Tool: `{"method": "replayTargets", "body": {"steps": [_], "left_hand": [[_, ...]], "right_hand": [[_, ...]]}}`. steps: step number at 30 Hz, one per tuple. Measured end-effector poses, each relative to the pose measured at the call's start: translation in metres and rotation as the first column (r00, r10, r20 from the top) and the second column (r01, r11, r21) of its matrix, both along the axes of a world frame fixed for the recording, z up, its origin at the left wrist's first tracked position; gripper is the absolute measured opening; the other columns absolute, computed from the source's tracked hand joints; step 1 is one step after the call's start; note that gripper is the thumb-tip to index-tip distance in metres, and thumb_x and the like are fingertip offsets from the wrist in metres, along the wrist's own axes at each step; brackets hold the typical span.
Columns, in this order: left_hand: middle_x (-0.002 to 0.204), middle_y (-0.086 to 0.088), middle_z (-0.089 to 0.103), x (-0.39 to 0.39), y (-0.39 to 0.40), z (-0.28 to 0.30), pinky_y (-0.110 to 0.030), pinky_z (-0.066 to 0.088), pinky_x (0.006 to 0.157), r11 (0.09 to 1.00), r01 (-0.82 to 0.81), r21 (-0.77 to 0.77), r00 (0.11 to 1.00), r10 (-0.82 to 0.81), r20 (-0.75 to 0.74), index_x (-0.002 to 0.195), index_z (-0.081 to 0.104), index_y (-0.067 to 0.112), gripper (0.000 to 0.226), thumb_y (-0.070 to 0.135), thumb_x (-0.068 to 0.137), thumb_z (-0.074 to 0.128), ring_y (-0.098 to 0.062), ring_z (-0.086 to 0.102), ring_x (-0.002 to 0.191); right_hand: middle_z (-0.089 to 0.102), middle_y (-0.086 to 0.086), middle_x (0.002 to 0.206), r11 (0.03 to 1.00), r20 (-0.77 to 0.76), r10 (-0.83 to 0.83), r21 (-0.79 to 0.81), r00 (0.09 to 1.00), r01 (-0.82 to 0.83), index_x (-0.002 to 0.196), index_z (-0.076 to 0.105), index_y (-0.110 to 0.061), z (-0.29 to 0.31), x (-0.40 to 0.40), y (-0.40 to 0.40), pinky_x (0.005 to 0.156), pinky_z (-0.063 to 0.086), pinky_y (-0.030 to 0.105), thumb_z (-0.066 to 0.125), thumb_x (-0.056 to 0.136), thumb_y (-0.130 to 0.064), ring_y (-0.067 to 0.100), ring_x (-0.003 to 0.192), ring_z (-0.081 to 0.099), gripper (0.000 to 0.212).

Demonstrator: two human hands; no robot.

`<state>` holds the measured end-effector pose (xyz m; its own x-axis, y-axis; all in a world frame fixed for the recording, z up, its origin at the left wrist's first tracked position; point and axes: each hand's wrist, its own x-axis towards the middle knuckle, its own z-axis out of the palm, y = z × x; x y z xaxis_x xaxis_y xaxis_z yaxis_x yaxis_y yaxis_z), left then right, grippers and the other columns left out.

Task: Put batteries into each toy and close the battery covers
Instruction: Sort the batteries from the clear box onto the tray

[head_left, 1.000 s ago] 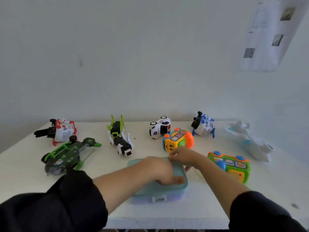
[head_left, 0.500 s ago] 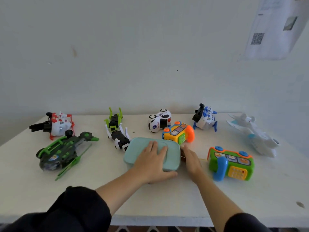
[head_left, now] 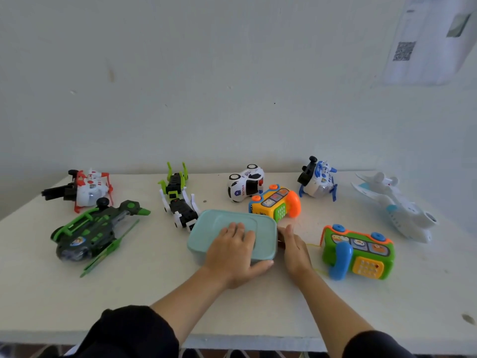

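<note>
1. I see the green helicopter toy (head_left: pixel 89 235) far left on the table (head_left: pixel 154 293).
2. My left hand (head_left: pixel 233 254) lies flat, fingers straight, on the teal box (head_left: pixel 209 228).
3. My right hand (head_left: pixel 294 248) touches the box's right side; grip unclear.
4. The green phone toy (head_left: pixel 361 250) sits near the right.

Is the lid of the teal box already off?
No, the lid sits closed on the teal box, with the left hand resting flat on top and the right hand against its side.
</note>
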<state>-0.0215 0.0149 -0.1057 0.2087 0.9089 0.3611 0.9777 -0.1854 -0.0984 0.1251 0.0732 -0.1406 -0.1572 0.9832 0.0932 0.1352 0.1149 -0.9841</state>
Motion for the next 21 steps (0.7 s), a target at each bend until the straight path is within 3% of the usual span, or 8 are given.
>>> {"method": "replayTargets", "body": {"steps": [3, 5, 8, 10, 14, 17, 20, 21], "left_hand": [[0.092, -0.008, 0.062, 0.000, 0.001, 0.007, -0.031, 0.035, 0.063, 0.999, -0.014, 0.042, 0.985, 0.007, 0.174, 0.092, 0.058, 0.011, 0.078, 0.072, 0.072, 0.013, -0.027, 0.058, 0.085], [0.084, -0.005, 0.059, -0.002, 0.002, 0.009, -0.031, 0.031, 0.061, 0.997, -0.022, 0.072, 0.973, 0.005, 0.230, 0.090, 0.056, 0.013, 0.080, 0.074, 0.071, 0.007, -0.025, 0.057, 0.080], [0.059, 0.005, 0.046, -0.001, 0.003, 0.023, -0.030, 0.030, 0.058, 0.998, -0.055, 0.043, 0.921, 0.034, 0.389, 0.070, 0.048, 0.017, 0.065, 0.073, 0.083, 0.018, -0.021, 0.051, 0.061], [0.050, 0.005, 0.039, -0.003, 0.007, 0.038, -0.027, 0.027, 0.053, 0.996, -0.086, 0.012, 0.804, 0.063, 0.591, 0.059, 0.041, 0.017, 0.058, 0.061, 0.093, 0.025, -0.018, 0.043, 0.052], [0.051, 0.001, 0.028, -0.014, 0.012, 0.068, -0.028, 0.019, 0.048, 0.984, -0.172, 0.043, 0.606, 0.072, 0.792, 0.054, 0.027, 0.017, 0.053, 0.047, 0.098, 0.027, -0.015, 0.028, 0.047], [0.060, -0.006, 0.038, -0.042, 0.019, 0.098, -0.034, 0.031, 0.054, 0.915, -0.397, 0.067, 0.353, 0.084, 0.932, 0.057, 0.033, 0.015, 0.054, 0.049, 0.099, 0.026, -0.019, 0.037, 0.059], [0.095, -0.016, 0.061, -0.101, 0.024, 0.123, -0.043, 0.051, 0.084, 0.818, -0.570, -0.069, 0.001, 0.085, 0.996, 0.090, 0.057, 0.006, 0.062, 0.058, 0.096, 0.025, -0.029, 0.059, 0.089], [0.102, -0.016, 0.062, -0.124, 0.022, 0.127, -0.044, 0.051, 0.088, 0.807, -0.578, -0.118, -0.046, 0.112, 0.993, 0.099, 0.057, 0.005, 0.062, 0.058, 0.095, 0.027, -0.031, 0.061, 0.094]], "right_hand": [[0.068, -0.002, 0.105, 1.000, 0.022, -0.004, -0.019, 1.000, 0.004, 0.098, 0.064, -0.036, -0.001, 0.001, 0.001, 0.090, 0.044, 0.030, 0.018, 0.100, -0.043, 0.016, 0.103, 0.060, 0.046], [0.068, 0.000, 0.104, 0.999, 0.044, -0.019, -0.037, 0.999, 0.020, 0.103, 0.066, -0.029, -0.001, 0.001, 0.001, 0.091, 0.045, 0.032, 0.020, 0.100, -0.044, 0.017, 0.101, 0.059, 0.048], [0.068, -0.004, 0.091, 1.000, 0.063, -0.029, -0.005, 0.998, 0.029, 0.095, 0.066, -0.025, 0.005, -0.001, -0.005, 0.079, 0.047, 0.030, 0.032, 0.101, -0.037, 0.013, 0.089, 0.061, 0.037], [0.068, -0.004, 0.085, 1.000, 0.073, -0.003, 0.014, 0.997, 0.002, 0.091, 0.066, -0.022, 0.008, -0.001, -0.009, 0.073, 0.049, 0.030, 0.044, 0.099, -0.031, 0.012, 0.085, 0.062, 0.026], [0.067, -0.002, 0.079, 1.000, 0.080, -0.018, -0.001, 0.997, 0.019, 0.087, 0.066, -0.018, 0.009, -0.001, -0.009, 0.064, 0.046, 0.025, 0.048, 0.097, -0.028, 0.011, 0.077, 0.061, 0.023], [0.067, 0.001, 0.083, 0.999, 0.085, -0.027, -0.032, 0.996, 0.030, 0.091, 0.065, -0.019, 0.012, -0.003, -0.010, 0.070, 0.049, 0.032, 0.047, 0.097, -0.028, 0.014, 0.083, 0.062, 0.022], [0.067, 0.003, 0.085, 0.998, 0.102, -0.030, -0.054, 0.994, 0.036, 0.093, 0.065, -0.019, 0.013, -0.005, -0.008, 0.074, 0.051, 0.036, 0.047, 0.097, -0.028, 0.018, 0.086, 0.063, 0.021], [0.067, 0.004, 0.087, 0.997, 0.110, -0.034, -0.064, 0.993, 0.041, 0.094, 0.065, -0.018, 0.015, -0.005, -0.008, 0.075, 0.051, 0.037, 0.047, 0.097, -0.029, 0.019, 0.088, 0.063, 0.021]]}}
